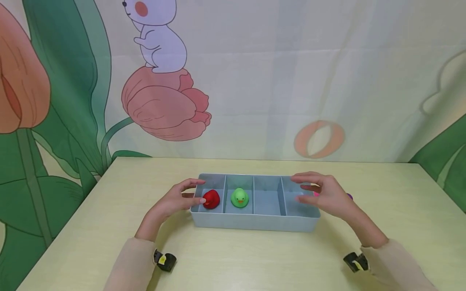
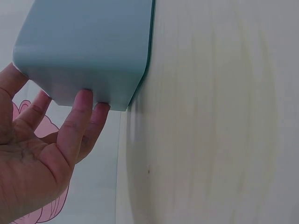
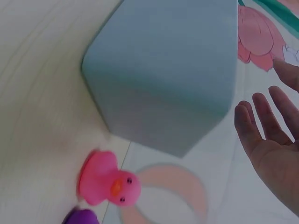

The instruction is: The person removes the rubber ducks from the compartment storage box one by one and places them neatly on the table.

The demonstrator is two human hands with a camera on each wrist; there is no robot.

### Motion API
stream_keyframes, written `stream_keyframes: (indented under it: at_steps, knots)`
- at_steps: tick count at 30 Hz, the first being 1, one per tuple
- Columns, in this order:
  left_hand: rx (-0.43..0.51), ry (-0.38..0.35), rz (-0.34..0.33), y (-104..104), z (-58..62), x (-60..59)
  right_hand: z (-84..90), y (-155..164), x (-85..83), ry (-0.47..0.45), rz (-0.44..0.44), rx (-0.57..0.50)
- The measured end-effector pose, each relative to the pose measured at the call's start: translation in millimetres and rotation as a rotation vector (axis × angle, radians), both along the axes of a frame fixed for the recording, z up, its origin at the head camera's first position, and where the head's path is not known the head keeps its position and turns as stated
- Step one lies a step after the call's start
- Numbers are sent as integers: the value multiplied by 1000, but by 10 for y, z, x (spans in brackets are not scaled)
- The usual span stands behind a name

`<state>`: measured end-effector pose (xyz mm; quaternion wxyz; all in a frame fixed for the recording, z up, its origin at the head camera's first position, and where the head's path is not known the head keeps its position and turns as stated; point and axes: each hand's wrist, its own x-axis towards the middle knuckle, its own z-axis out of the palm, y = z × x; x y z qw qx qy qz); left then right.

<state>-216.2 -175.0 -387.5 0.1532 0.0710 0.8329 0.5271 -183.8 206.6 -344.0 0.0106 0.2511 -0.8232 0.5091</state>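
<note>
A long grey-blue box (image 1: 255, 221) with several compartments lies across the table. A red rubber duck (image 1: 212, 199) sits in its leftmost compartment, and a green rubber duck (image 1: 240, 198) in the one beside it. My left hand (image 1: 178, 199) is at the box's left end, fingers spread. Some of its fingertips touch the end wall in the left wrist view, and the thumb reaches over the rim near the red duck. The right hand (image 1: 329, 196) hovers over the right end with fingers apart, holding nothing; in the right wrist view it is clear of the box.
Just beyond the box's right end stand a pink rubber duck (image 3: 110, 179) and a purple object (image 3: 81, 216), both mostly hidden behind the right hand in the head view. A printed curtain (image 1: 247, 101) hangs behind the table's back edge.
</note>
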Motion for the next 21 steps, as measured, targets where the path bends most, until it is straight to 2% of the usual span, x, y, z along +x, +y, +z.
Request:
stream_keyframes:
  at_steps: [10,21]
  knots:
    - [1,-4,0,-4,-18,-8,-49,-389,-93,-41,63,21]
    - [-15,-8,14,-3,-30,-18,-132,-779,-193,-13,102,72]
